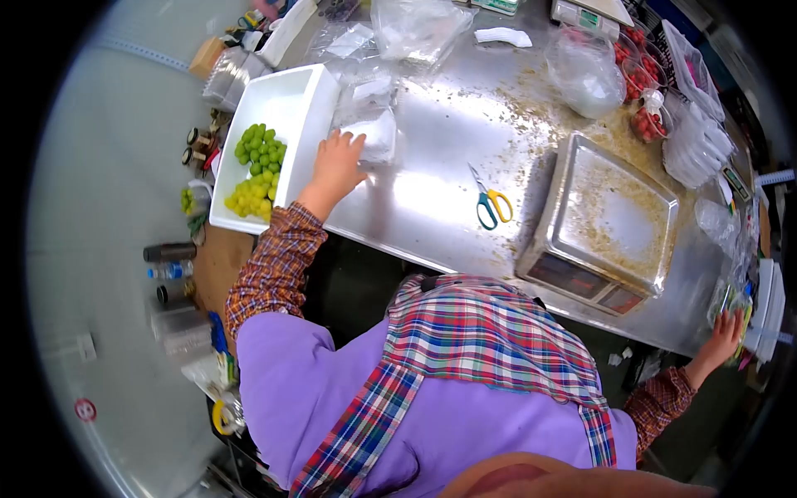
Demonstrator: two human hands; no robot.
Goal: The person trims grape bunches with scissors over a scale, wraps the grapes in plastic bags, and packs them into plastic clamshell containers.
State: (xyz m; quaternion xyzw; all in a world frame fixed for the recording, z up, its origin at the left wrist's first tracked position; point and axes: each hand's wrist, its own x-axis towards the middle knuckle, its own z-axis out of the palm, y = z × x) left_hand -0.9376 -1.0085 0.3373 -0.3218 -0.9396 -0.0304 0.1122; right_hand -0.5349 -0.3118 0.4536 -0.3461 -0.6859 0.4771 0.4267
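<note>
My left hand (pixel 335 166) is open with its fingers stretched out, at the edge of clear plastic bags (pixel 375 137) lying on the steel table. Beside it stands a white foam box (pixel 309 91) holding a green bunch of grapes (pixel 261 149) and a yellower bunch (pixel 251 196). My right hand (pixel 722 340) reaches far out at the table's right edge, its fingers extended near clear plastic and small coloured items. I see nothing plainly held in it. A pair of scissors (pixel 490 199) with green and yellow handles lies between my hands.
An upturned metal tray (pixel 623 216) rests on a box-like stand at right. Behind it are a bagged clear bundle (pixel 585 70), cups of red fruit (pixel 647 124) and stacked clear containers (pixel 697 145). Brown crumbs dot the steel table (pixel 432 183). Bottles (pixel 170 270) stand at left.
</note>
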